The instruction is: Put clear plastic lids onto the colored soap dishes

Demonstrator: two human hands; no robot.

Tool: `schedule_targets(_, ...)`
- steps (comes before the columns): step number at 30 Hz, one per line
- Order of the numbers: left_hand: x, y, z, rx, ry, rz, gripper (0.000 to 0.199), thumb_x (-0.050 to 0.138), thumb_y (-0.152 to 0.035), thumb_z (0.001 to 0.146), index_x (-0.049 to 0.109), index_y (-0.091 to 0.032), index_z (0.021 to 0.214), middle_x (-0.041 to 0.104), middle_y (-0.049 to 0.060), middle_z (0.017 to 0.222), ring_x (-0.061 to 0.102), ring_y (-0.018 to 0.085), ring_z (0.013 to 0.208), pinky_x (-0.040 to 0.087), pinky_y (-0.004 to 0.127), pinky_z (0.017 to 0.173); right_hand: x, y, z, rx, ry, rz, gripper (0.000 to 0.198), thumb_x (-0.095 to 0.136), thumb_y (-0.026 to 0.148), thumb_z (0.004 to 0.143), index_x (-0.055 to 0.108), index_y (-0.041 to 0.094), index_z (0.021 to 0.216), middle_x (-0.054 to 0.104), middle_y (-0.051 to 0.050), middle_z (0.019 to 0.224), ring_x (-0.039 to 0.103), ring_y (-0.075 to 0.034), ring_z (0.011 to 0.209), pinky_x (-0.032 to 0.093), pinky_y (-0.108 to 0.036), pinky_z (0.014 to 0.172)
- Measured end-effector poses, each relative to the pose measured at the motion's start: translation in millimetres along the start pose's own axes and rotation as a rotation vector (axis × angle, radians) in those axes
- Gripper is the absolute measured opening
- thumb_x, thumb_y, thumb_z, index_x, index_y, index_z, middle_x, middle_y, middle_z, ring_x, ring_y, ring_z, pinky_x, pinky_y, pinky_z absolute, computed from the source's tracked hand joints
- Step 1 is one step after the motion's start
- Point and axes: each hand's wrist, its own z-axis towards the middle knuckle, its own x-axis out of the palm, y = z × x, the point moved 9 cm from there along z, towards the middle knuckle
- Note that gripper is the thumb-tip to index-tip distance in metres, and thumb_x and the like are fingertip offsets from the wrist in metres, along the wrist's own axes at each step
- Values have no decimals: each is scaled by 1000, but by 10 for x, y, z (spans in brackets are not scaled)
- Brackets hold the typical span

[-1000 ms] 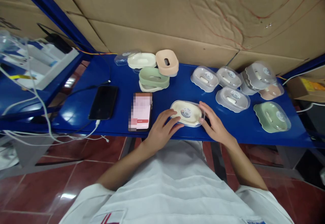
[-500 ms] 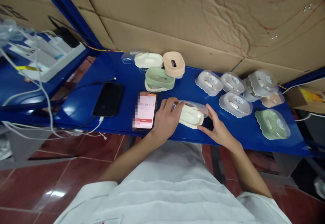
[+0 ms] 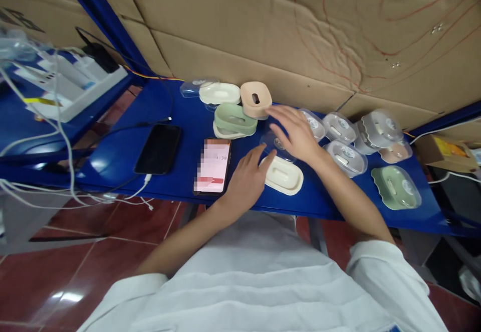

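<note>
On the blue table a cream soap-dish base (image 3: 283,175) lies in front of me, its raised middle showing. Just behind it rests a clear lid (image 3: 278,145), partly hidden by my hands. My left hand (image 3: 246,179) is beside both, fingers apart, with its fingertips at the lid's left edge; whether they touch it I cannot tell. Stretched over the lid, my right hand (image 3: 295,134) has spread fingers and holds nothing. Its fingertips are at the right side of a peach box (image 3: 256,96) with a slot on top. A green box (image 3: 235,117) sits on a cream piece left of it.
Several lidded dishes (image 3: 344,157) stand at the right, with a green one (image 3: 396,187) nearest the edge. Left of my hands lie a lit phone (image 3: 214,166) and a dark phone (image 3: 158,149) on a white cable. A cardboard wall (image 3: 225,36) rises behind.
My right hand has left the cream base and moved up and left to the peach box. The clear lid is now off the base, behind it. My left hand stays near.
</note>
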Motion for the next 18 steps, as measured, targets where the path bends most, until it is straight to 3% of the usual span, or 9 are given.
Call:
schedule_targets(4,81,-326,-218,268,167,28,26,57,-19,107,68,-18,130,62,16,151,60,33,140,46,55,119,467,-300,761,114,94,-155,55,66,38,103,59,10,150,65,-23,147,56,-40,139,40,-60,117)
schedule_targets(6,103,-357,-323,301,190,41,21,60,-25,107,69,-18,125,65,15,146,66,31,131,53,48,109,562,-386,887,172,124,-187,45,68,36,102,68,9,138,71,-24,136,61,-40,130,41,-60,114)
schedule_targets(8,89,-339,-407,296,172,45,21,62,-26,107,68,-18,126,68,14,142,69,30,123,56,43,99,469,-339,816,149,88,-153,34,61,34,106,74,12,127,73,-20,129,64,-37,125,41,-58,113)
schedule_targets(10,62,-314,-480,290,145,34,28,63,-28,107,65,-19,133,69,14,139,71,29,119,56,43,97,220,-205,543,91,3,-80,33,54,35,109,75,17,128,74,-15,129,65,-35,125,42,-58,115)
schedule_targets(13,-31,-251,-556,258,46,12,43,67,-29,106,57,-22,147,68,16,141,71,30,120,57,43,98,-147,24,-164,48,-67,53,35,53,39,110,72,25,135,73,-11,135,65,-32,130,47,-55,116)
schedule_targets(18,-210,-145,-591,199,-174,9,58,74,-32,101,52,-24,153,54,23,158,57,38,144,50,54,115,-174,366,-1442,46,31,147,45,60,26,107,61,37,151,71,-8,138,65,-30,135,55,-54,116)
